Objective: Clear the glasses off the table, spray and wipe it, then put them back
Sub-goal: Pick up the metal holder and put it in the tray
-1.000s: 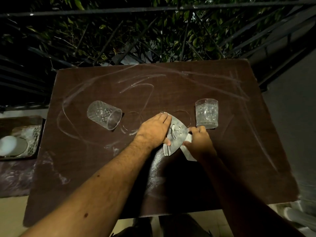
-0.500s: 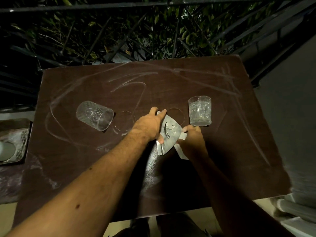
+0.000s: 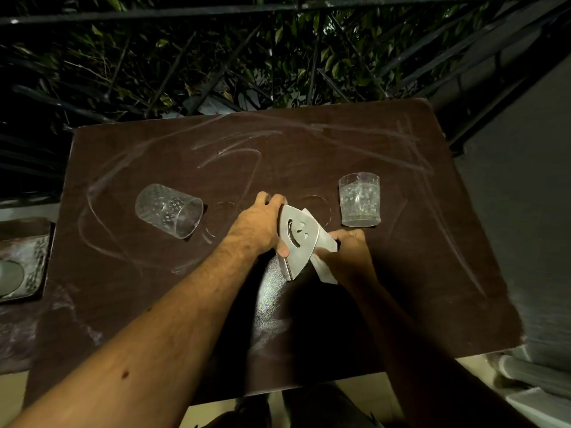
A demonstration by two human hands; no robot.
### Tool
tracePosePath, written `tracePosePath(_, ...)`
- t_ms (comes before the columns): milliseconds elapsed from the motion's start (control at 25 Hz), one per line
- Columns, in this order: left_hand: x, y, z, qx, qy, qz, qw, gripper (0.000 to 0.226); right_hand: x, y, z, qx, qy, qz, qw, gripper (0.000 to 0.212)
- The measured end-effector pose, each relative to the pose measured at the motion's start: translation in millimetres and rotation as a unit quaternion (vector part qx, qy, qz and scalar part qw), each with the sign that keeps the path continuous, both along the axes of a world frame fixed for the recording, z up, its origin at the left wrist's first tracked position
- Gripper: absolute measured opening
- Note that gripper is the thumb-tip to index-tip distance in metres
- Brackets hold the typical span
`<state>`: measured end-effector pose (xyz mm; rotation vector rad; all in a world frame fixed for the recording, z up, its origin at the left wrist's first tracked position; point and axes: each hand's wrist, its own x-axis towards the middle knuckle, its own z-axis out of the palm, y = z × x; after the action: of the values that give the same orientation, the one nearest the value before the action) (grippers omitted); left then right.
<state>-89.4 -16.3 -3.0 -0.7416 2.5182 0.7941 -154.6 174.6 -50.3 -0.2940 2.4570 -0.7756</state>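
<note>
Two patterned clear glasses are on the dark brown table (image 3: 417, 242). One glass (image 3: 169, 215) lies on its side at the left. The other glass (image 3: 359, 199) stands upright at the right. Between them my left hand (image 3: 259, 228) grips a metal napkin holder (image 3: 298, 239) with a smiley cut-out, tilted on the table. My right hand (image 3: 347, 251) pinches a white paper napkin (image 3: 323, 267) that sticks out of the holder's right side.
White streaks and ring marks cross the tabletop. A lower side table at the left carries a patterned tray (image 3: 34, 257) with a pale round object. A dark railing (image 3: 278, 7) and foliage stand behind the table. Pale objects (image 3: 525, 366) lie beyond the right corner.
Both hands stay on the holder and napkin. The camera has shifted slightly, so the table sits a little differently in view; the glasses have not moved.
</note>
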Motion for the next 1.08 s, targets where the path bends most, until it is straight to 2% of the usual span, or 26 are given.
tracePosePath(200,19,-4,-4,0.013,0.037,0.037,0.999,0.104,3,-5,16,-0.034,-0.01,0.005,0.999,0.027)
tracePosePath(360,36,-1,-8,0.036,0.071,0.067,0.995,0.096,9,-17,33,-0.101,-0.025,0.002,0.995,0.02)
tracePosePath(520,54,0,-10,0.042,0.094,0.101,0.99,0.082,21,-30,53,-0.142,-0.005,0.035,0.989,0.03)
tracePosePath(680,69,3,-12,0.03,0.102,0.113,0.988,0.071,36,-39,59,-0.119,0.036,0.083,0.989,0.034)
tracePosePath(840,79,6,-8,0.007,0.091,0.121,0.988,0.068,53,-44,61,-0.14,0.077,0.048,0.986,0.045)
tracePosePath(960,85,5,-4,-0.006,0.077,0.122,0.99,0.066,66,-43,64,-0.165,0.039,0.002,0.986,0.054)
tracePosePath(1080,95,3,-2,-0.021,0.066,0.122,0.99,0.06,75,-40,59,-0.152,0.035,0.01,0.988,0.051)
